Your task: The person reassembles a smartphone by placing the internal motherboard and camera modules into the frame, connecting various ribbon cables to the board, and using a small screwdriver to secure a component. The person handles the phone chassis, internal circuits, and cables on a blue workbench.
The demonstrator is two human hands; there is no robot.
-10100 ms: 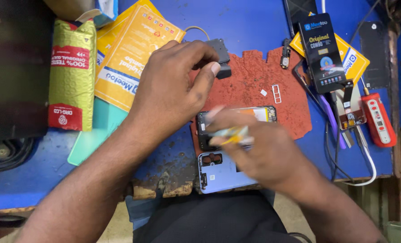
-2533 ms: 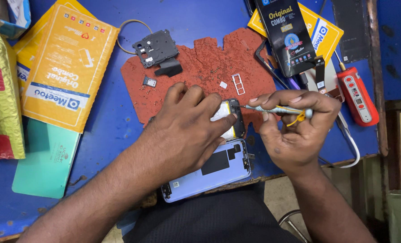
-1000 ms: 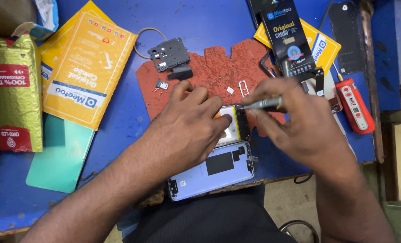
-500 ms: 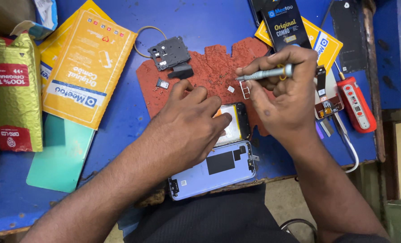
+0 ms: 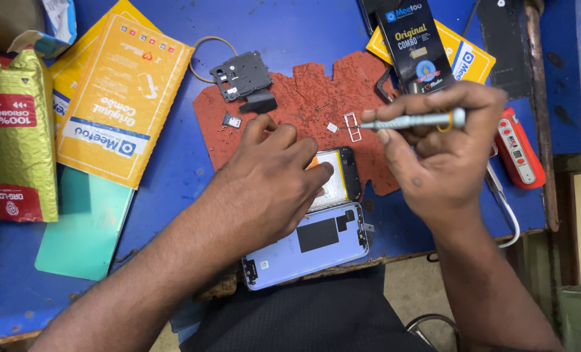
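Observation:
My left hand (image 5: pixel 271 179) lies flat on an opened phone body (image 5: pixel 339 179) with its battery showing, holding it down on a red work mat (image 5: pixel 303 98). My right hand (image 5: pixel 443 146) is raised just right of the phone and grips a small grey screwdriver (image 5: pixel 411 120) held sideways, tip pointing left. The phone's lilac back cover (image 5: pixel 307 251) lies inside-up near the table's front edge. On the mat sit a black plastic frame piece (image 5: pixel 241 75), a small black part (image 5: pixel 258 103), a SIM tray (image 5: pixel 352 127) and tiny screws.
Yellow padded envelopes (image 5: pixel 121 98) and a gold foil pouch (image 5: pixel 17 130) lie at the left, above a teal sheet (image 5: pixel 85 225). A black-and-yellow parts box (image 5: pixel 417 45) stands at the back right, a red tool (image 5: pixel 518 150) and a white cable (image 5: pixel 509 215) to the right.
My right hand lifted the screwdriver off the phone and drew it up and right, turning it level. My left hand stayed pressed on the phone.

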